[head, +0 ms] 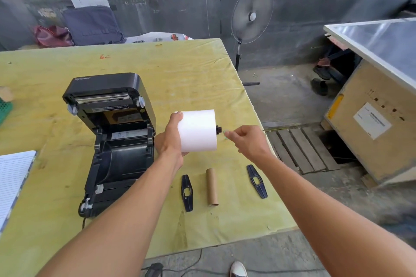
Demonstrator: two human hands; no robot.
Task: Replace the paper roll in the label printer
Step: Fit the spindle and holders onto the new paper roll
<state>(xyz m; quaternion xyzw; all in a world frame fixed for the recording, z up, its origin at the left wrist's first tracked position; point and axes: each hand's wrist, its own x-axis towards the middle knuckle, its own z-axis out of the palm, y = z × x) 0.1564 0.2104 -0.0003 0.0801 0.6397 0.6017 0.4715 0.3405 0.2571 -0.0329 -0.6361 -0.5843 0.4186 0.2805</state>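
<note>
My left hand (170,139) grips a full white paper roll (198,130) held sideways above the table. A black spindle (218,129) pokes out of the roll's right end. My right hand (246,139) hovers just right of that spindle tip, fingers pinched, apparently empty. The black label printer (112,141) stands to the left with its lid raised and its paper bay empty. On the table in front lie an empty brown cardboard core (212,187) and two black roll guide plates (187,192) (256,181), one on each side of the core.
The yellow-covered table (180,69) ends close on the right and near side. A lined notebook (13,182) lies at the left edge. A standing fan (252,16), a wooden crate (371,123) and a floor pallet (301,148) are to the right.
</note>
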